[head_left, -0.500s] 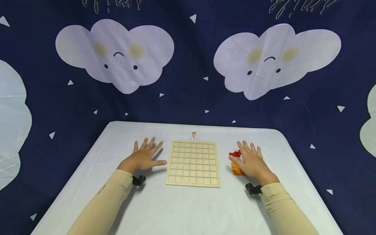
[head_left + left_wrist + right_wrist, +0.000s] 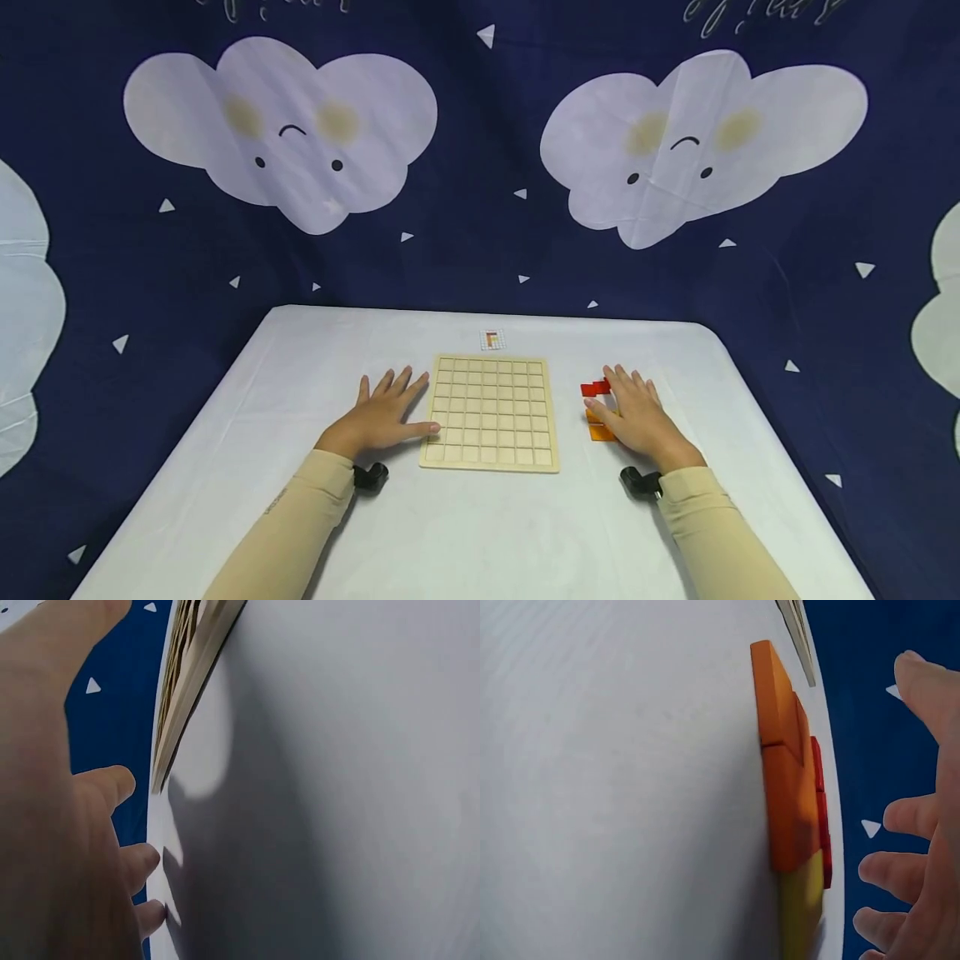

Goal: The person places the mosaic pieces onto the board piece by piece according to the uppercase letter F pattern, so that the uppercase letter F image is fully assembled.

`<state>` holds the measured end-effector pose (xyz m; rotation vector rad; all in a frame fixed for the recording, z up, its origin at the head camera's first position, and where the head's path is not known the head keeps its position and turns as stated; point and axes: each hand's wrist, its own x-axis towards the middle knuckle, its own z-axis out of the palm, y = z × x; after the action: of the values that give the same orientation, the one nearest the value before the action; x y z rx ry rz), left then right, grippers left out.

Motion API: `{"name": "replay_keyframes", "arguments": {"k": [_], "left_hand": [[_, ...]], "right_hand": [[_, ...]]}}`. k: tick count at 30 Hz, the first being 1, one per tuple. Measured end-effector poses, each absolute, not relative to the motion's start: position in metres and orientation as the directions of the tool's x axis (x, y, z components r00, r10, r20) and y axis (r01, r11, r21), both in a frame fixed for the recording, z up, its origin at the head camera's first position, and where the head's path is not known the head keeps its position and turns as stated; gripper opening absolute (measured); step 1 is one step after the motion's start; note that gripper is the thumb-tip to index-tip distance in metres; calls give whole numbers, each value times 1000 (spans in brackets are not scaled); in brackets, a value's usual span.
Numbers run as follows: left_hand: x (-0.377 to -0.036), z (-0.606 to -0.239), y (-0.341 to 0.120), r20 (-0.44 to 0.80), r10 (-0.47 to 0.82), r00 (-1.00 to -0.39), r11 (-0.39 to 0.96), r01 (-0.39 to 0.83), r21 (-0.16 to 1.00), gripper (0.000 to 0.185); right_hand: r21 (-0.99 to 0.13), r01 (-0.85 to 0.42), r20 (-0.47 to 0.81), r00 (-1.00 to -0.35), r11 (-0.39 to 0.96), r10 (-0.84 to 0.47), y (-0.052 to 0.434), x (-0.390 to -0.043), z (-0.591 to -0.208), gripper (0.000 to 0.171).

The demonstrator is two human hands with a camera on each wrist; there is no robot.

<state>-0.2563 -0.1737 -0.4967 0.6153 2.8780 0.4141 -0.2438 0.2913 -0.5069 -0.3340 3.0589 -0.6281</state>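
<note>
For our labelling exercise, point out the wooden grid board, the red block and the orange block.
wooden grid board (image 2: 491, 412): head view, middle of its squared top.
red block (image 2: 594, 388): head view, its visible top face.
orange block (image 2: 784, 787): right wrist view, its broad side face.

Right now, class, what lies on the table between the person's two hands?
In the head view, the wooden grid board lies between the left hand and right hand. The red and orange blocks sit beside the right hand, past a strip of bare white table.

Head view down over table (image 2: 480, 533); wrist views close, sharing its surface
</note>
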Motion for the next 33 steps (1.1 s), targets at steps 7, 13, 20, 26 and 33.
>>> {"name": "replay_keyframes", "arguments": {"k": [7,13,20,26,33], "left_hand": [[-254,-503,-164,-115,417,-902,874,363,323,109],[-251,-510,-159,-76,447,-891,858,402,320,109],[-246,-511,-154,-50,477,-878,830,430,355,107],[-243,-514,-153,-43,490,-871,820,443,361,104],[-245,-519,-152,-23,498,-867,817,460,346,101]], "right_hand": [[-414,-174,33,-984,894,-176,292,-251,-512,89],[-460,-134,0,-988,878,-151,297,-258,-511,83],[-517,-127,-20,-987,846,-160,305,-262,-508,73],[-503,-130,-22,-986,855,-163,309,-265,-511,65],[-507,-114,6,-992,855,-129,309,-271,-516,46]]}}
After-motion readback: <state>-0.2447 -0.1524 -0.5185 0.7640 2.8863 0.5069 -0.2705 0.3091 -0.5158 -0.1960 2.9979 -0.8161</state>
